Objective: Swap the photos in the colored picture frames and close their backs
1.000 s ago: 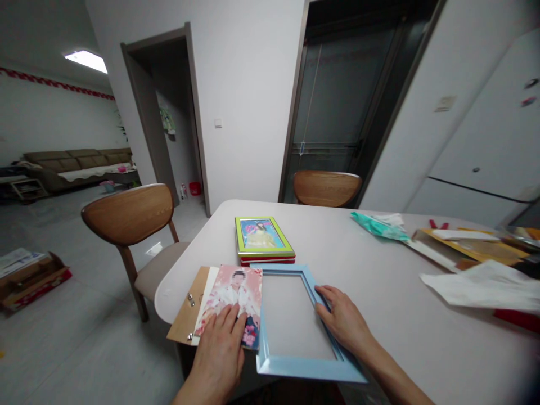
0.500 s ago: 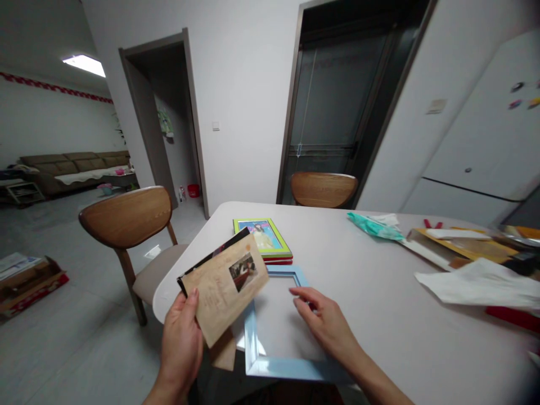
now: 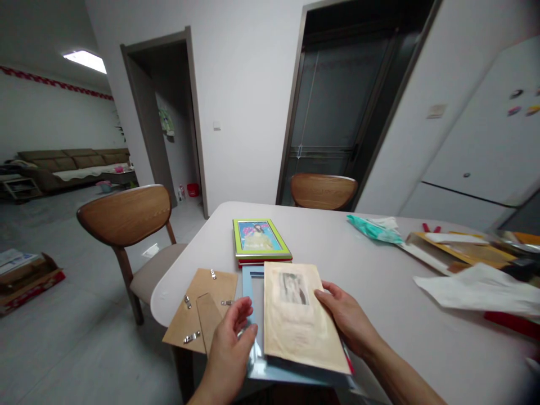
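Observation:
Over the light blue picture frame [image 3: 259, 368], my right hand [image 3: 348, 315] grips a stack of cards by its right edge. Its top sheet is a beige card [image 3: 304, 332] with a small dark photo printed near its upper part. A sliver of red shows beneath the stack at its lower right corner. My left hand [image 3: 232, 343] hovers by the frame's left side, thumb and fingers apart, holding nothing. Left of it lies a brown backing board [image 3: 221, 281] with metal clips and a stand leg, partly hidden by that hand. The card stack covers much of the frame.
A lime-green framed picture [image 3: 259, 239] rests on a red one behind the blue frame. On the right side of the table are a teal wrapper [image 3: 373, 228], a white paper sheet [image 3: 476, 287] and packaging [image 3: 464, 247]. A wooden chair [image 3: 126, 216] stands at the left.
The card stack has passed from my left hand to my right and moved right, over the blue frame. My left hand has opened and shifted right. The backing board now shows fully on the left.

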Demonstrator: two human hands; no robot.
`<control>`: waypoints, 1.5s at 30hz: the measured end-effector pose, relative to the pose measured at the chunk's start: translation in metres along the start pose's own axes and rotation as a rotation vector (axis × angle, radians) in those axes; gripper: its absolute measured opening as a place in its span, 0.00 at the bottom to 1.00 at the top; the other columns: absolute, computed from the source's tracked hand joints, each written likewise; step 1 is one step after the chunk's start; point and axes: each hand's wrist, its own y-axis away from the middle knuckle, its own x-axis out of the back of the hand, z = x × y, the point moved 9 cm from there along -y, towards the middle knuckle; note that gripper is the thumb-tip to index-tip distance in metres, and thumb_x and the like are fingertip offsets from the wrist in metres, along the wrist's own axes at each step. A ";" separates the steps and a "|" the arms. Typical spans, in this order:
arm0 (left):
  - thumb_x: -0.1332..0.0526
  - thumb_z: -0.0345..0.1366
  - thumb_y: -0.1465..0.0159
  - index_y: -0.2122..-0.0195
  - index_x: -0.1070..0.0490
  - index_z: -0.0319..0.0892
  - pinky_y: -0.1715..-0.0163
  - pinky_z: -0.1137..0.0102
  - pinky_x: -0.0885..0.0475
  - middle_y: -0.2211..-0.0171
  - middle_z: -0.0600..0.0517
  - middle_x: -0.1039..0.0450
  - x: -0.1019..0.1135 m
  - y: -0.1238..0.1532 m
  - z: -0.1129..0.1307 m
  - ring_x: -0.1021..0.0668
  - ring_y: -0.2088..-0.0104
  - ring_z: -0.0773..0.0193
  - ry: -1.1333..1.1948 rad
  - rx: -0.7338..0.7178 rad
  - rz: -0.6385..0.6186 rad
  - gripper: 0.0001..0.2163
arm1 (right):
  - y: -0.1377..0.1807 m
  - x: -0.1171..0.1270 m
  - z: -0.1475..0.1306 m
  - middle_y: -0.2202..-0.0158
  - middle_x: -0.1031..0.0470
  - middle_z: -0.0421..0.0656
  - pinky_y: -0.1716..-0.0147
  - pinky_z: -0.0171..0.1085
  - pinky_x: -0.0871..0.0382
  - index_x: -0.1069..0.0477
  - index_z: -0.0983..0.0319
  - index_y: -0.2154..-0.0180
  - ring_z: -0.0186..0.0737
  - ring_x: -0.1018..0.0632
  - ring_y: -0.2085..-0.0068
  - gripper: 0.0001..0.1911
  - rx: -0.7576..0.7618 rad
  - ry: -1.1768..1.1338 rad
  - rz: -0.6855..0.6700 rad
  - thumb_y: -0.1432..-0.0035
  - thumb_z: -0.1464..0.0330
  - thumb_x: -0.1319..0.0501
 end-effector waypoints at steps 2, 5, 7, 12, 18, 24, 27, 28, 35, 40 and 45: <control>0.42 0.30 0.50 0.55 0.35 0.41 0.49 0.60 0.42 0.52 0.44 0.35 -0.009 0.004 0.002 0.34 0.50 0.56 -0.278 -0.072 -0.097 0.19 | -0.003 0.001 0.002 0.76 0.25 0.42 0.79 0.35 0.32 0.41 0.63 0.55 0.39 0.25 0.78 0.21 -0.018 0.106 -0.023 0.54 0.68 0.44; 0.41 0.28 0.54 0.54 0.36 0.39 0.47 0.58 0.46 0.48 0.43 0.39 -0.028 0.012 -0.001 0.38 0.47 0.54 -0.582 -0.145 -0.266 0.23 | -0.009 -0.009 0.005 0.76 0.25 0.42 0.80 0.36 0.33 0.43 0.64 0.53 0.39 0.25 0.79 0.23 0.013 0.179 -0.084 0.53 0.67 0.46; 0.41 0.28 0.55 0.52 0.38 0.38 0.47 0.57 0.46 0.46 0.41 0.43 -0.037 0.016 -0.004 0.40 0.46 0.54 -0.695 -0.167 -0.353 0.25 | -0.013 -0.015 0.004 0.78 0.26 0.42 0.81 0.36 0.34 0.45 0.66 0.51 0.39 0.26 0.79 0.25 0.062 0.219 -0.074 0.53 0.67 0.47; 0.43 0.29 0.51 0.54 0.36 0.38 0.47 0.59 0.45 0.46 0.42 0.44 -0.044 0.017 0.001 0.41 0.45 0.55 -0.880 -0.185 -0.411 0.21 | -0.018 -0.023 -0.012 0.76 0.26 0.42 0.78 0.36 0.34 0.45 0.68 0.50 0.38 0.26 0.78 0.26 0.239 0.513 0.039 0.52 0.68 0.49; 0.45 0.30 0.48 0.55 0.36 0.38 0.46 0.59 0.47 0.46 0.43 0.43 -0.049 0.016 0.005 0.41 0.46 0.56 -1.013 -0.201 -0.462 0.18 | -0.005 -0.036 -0.034 0.62 0.28 0.48 0.61 0.39 0.38 0.36 0.65 0.56 0.42 0.28 0.63 0.18 0.605 1.096 0.114 0.50 0.69 0.50; 0.46 0.32 0.46 0.58 0.34 0.41 0.47 0.57 0.48 0.48 0.47 0.38 -0.055 0.014 0.002 0.41 0.45 0.56 -1.054 -0.211 -0.515 0.13 | -0.001 -0.045 -0.022 0.58 0.31 0.48 0.55 0.40 0.42 0.31 0.65 0.64 0.43 0.34 0.56 0.12 0.758 1.283 0.108 0.50 0.72 0.49; 0.47 0.32 0.46 0.56 0.35 0.42 0.47 0.56 0.48 0.48 0.46 0.39 -0.055 0.015 0.002 0.41 0.46 0.56 -1.046 -0.212 -0.530 0.15 | 0.000 -0.045 -0.021 0.58 0.32 0.49 0.55 0.41 0.41 0.31 0.65 0.62 0.43 0.34 0.56 0.13 0.772 1.258 0.109 0.50 0.72 0.48; 0.46 0.32 0.46 0.54 0.36 0.42 0.47 0.56 0.48 0.47 0.46 0.40 -0.051 0.016 0.003 0.41 0.46 0.56 -1.036 -0.214 -0.534 0.17 | 0.002 -0.045 -0.022 0.58 0.32 0.49 0.55 0.41 0.41 0.31 0.65 0.61 0.44 0.34 0.56 0.14 0.777 1.248 0.117 0.50 0.71 0.48; 0.40 0.30 0.55 0.48 0.43 0.42 0.47 0.55 0.50 0.43 0.43 0.50 0.053 0.008 0.006 0.46 0.43 0.54 -1.156 -0.176 -0.292 0.30 | 0.042 -0.100 -0.027 0.58 0.32 0.49 0.56 0.44 0.41 0.32 0.64 0.60 0.43 0.34 0.56 0.14 0.855 1.093 -0.116 0.51 0.69 0.47; 0.41 0.26 0.56 0.52 0.38 0.39 0.49 0.58 0.43 0.47 0.42 0.41 0.107 -0.002 -0.013 0.39 0.46 0.54 -1.294 -0.205 -0.102 0.27 | 0.073 -0.175 -0.010 0.62 0.31 0.45 0.58 0.45 0.43 0.33 0.60 0.60 0.44 0.34 0.59 0.18 0.844 1.123 -0.314 0.55 0.60 0.43; 0.42 0.26 0.54 0.57 0.34 0.41 0.52 0.62 0.37 0.51 0.45 0.34 0.113 0.000 -0.010 0.32 0.51 0.57 -1.228 -0.367 0.006 0.20 | 0.077 -0.211 0.013 0.60 0.36 0.47 0.60 0.45 0.42 0.36 0.60 0.58 0.48 0.36 0.59 0.27 0.779 1.162 -0.338 0.65 0.63 0.38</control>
